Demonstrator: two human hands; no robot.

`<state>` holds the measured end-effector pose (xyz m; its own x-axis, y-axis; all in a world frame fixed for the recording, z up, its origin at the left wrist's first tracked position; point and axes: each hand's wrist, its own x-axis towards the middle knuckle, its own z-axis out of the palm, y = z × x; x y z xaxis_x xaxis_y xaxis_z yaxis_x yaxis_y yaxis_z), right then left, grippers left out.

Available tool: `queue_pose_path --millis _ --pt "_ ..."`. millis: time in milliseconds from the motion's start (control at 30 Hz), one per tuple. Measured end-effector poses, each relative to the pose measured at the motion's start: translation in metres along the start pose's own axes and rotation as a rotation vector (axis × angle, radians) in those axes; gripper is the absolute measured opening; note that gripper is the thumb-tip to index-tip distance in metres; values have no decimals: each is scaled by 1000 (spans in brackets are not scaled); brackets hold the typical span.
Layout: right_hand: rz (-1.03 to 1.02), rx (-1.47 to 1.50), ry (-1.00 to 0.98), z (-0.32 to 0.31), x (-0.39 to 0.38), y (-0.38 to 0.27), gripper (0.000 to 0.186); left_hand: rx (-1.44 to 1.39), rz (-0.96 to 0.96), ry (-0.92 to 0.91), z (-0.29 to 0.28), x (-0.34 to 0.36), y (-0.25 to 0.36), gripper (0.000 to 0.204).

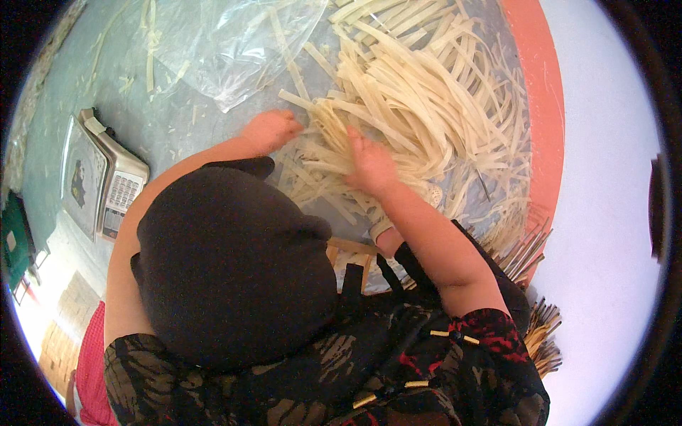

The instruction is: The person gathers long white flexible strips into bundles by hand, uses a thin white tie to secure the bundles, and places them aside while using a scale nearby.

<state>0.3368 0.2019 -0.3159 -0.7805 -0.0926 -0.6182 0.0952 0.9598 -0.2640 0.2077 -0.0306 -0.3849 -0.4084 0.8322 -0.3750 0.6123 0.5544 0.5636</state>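
Long, flat, cream-coloured strips (pixel 405 92) are seen heaped in a loose, curving tangle, well right of the scale (pixel 126 192). They are touched by the right hand (pixel 373 167); nearer the scale, the left hand (pixel 271 131) is curled. Neither's grip can be told.

Grey floor (pixel 167 128), heap of pale flat strips (pixel 415 106), clear plastic sheet (pixel 231 57), scale (pixel 106 177) at left

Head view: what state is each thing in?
Strips: loose, heaped, tangled
Left hand: fingers curled, beside strips
Right hand: fingers extended, at strips
Plastic: crumpled, spread out
Scale: reading illegible
Sticks: bunched, ends jutting out
Hat: worn
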Motion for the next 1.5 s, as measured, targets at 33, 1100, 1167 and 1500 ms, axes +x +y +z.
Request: queue_pose_path --millis 33,1100,1167,1500 --pt "26 -90 -47 7 1 -8 107 2 -1 4 4 0 4 20" --pt "45 1192 -305 -174 -21 -15 78 59 -488 385 -63 -20 -56 24" --pt "113 1272 -244 -172 -21 -21 80 -247 -405 564 -69 -20 -55 24" --pt "-41 978 -196 -146 66 -68 85 -567 -273 839 -101 -66 -28 27"
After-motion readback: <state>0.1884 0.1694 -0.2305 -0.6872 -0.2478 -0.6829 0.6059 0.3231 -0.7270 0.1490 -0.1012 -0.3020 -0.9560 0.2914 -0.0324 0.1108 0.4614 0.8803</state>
